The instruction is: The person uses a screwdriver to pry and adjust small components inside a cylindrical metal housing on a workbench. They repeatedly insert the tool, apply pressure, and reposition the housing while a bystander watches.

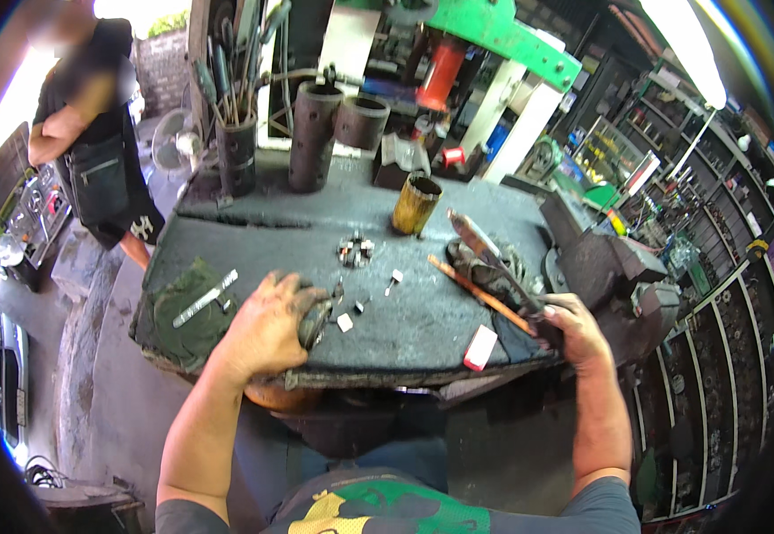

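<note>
Loosely bent, the fingers of the left hand (pixel 271 320) rest against a dark round part (pixel 317 324), grip unclear; the right hand (pixel 576 331) wraps firmly around a long flat tool (pixel 491 252), raised over the tabletop (pixel 405 343). Beyond, a segmented round piece (pixel 354 251) and white block (pixel 344 322) lie separate, so work seems unfinished, joining undone.

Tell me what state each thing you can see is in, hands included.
Left hand: closed on a dark round part
Right hand: gripping a long flat tool
Yellow can: standing, open-topped
Dark tube: standing, filled with tools
Tube lamp: lit
Fan: spinning or still, cannot tell
Red-and-white block: lying on the workbench
Slim metal tool: lying on green cloth
</note>
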A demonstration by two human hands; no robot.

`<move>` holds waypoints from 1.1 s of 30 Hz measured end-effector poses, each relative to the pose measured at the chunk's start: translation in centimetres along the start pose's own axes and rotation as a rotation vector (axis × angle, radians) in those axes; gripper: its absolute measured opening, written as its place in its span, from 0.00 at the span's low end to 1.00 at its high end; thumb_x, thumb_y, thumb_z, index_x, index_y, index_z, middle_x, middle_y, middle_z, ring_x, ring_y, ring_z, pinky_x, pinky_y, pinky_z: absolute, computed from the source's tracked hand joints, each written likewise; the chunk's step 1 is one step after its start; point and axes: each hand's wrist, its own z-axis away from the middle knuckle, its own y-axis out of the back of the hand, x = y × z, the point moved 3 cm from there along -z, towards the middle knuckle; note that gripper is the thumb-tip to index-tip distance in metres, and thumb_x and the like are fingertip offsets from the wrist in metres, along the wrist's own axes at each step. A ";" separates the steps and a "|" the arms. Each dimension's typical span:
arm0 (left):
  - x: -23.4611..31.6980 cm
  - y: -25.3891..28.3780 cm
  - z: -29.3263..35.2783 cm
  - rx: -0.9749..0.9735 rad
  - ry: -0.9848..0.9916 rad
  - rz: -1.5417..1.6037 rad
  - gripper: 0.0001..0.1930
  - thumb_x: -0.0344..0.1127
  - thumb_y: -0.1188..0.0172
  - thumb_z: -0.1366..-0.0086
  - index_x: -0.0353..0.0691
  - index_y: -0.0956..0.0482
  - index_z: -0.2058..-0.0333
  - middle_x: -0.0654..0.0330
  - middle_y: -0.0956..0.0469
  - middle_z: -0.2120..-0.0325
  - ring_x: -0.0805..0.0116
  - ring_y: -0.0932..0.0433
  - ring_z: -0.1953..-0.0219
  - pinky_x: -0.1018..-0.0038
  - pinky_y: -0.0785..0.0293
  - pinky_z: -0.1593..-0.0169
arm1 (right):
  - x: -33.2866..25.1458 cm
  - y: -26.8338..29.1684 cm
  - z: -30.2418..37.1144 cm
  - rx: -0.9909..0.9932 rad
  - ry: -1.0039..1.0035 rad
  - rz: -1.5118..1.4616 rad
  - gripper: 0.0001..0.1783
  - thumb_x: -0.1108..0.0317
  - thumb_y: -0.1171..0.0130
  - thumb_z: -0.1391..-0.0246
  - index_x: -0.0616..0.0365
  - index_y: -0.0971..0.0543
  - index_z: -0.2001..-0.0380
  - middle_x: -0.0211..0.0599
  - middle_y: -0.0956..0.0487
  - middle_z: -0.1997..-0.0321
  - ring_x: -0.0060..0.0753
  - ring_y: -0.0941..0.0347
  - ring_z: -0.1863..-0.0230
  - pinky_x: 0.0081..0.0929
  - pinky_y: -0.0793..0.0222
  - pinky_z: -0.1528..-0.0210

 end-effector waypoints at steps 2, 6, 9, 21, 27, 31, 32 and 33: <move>0.1 0.0 0.2 0.016 0.009 0.008 0.43 0.31 0.27 0.55 0.44 0.16 0.34 0.43 0.21 0.38 0.34 0.25 0.31 0.50 0.25 0.24 | -1.1 0.5 2.3 0.042 -0.048 0.275 0.25 0.56 0.22 0.37 0.70 0.10 0.51 0.35 0.12 0.65 0.22 0.20 0.69 0.23 0.25 0.67; 0.6 0.4 0.2 0.011 0.003 0.017 0.39 0.30 0.29 0.49 0.44 0.16 0.32 0.48 0.21 0.38 0.40 0.24 0.32 0.53 0.24 0.25 | -3.9 -3.2 3.4 -0.001 0.302 0.854 0.26 0.66 0.15 0.48 0.65 0.09 0.47 0.42 0.10 0.62 0.43 0.13 0.60 0.40 0.19 0.53; 0.8 0.7 -0.2 -0.029 0.032 0.019 0.39 0.30 0.29 0.48 0.45 0.16 0.32 0.50 0.21 0.37 0.40 0.25 0.31 0.52 0.24 0.25 | -4.5 -8.2 3.9 0.050 0.488 1.205 0.29 0.65 0.15 0.54 0.57 0.09 0.46 0.43 0.15 0.62 0.56 0.15 0.60 0.45 0.19 0.55; 0.8 0.6 -0.6 -0.039 0.065 0.038 0.40 0.30 0.26 0.52 0.43 0.14 0.34 0.50 0.18 0.38 0.41 0.23 0.31 0.53 0.24 0.25 | -4.5 -14.8 1.7 -0.078 0.601 1.278 0.32 0.62 0.16 0.50 0.49 0.11 0.40 0.36 0.16 0.57 0.49 0.13 0.57 0.46 0.16 0.54; 0.8 0.8 -0.8 -0.046 0.071 0.051 0.39 0.29 0.27 0.51 0.42 0.14 0.35 0.49 0.18 0.38 0.41 0.23 0.30 0.54 0.25 0.25 | -5.2 -14.7 1.5 -0.157 0.511 1.297 0.33 0.63 0.16 0.50 0.51 0.12 0.38 0.38 0.15 0.54 0.50 0.13 0.55 0.46 0.15 0.52; 0.8 0.7 -0.8 -0.052 0.087 0.042 0.39 0.29 0.28 0.51 0.42 0.14 0.35 0.49 0.18 0.38 0.41 0.23 0.30 0.54 0.25 0.25 | -5.2 -14.7 1.3 -0.187 0.451 1.315 0.33 0.64 0.17 0.49 0.52 0.12 0.38 0.39 0.14 0.52 0.52 0.12 0.54 0.46 0.14 0.52; 0.8 0.7 -0.7 -0.051 0.081 0.039 0.39 0.29 0.27 0.51 0.43 0.14 0.35 0.49 0.18 0.38 0.41 0.23 0.30 0.54 0.25 0.24 | -5.2 -14.7 1.2 -0.187 0.494 1.317 0.33 0.64 0.17 0.48 0.52 0.12 0.38 0.39 0.14 0.53 0.52 0.12 0.55 0.47 0.14 0.53; 0.8 0.7 -0.7 -0.051 0.079 0.033 0.39 0.29 0.27 0.51 0.43 0.14 0.35 0.50 0.18 0.38 0.41 0.24 0.30 0.53 0.25 0.24 | -5.3 -14.7 1.2 -0.188 0.523 1.323 0.32 0.64 0.17 0.48 0.52 0.12 0.38 0.39 0.14 0.53 0.52 0.12 0.55 0.47 0.14 0.53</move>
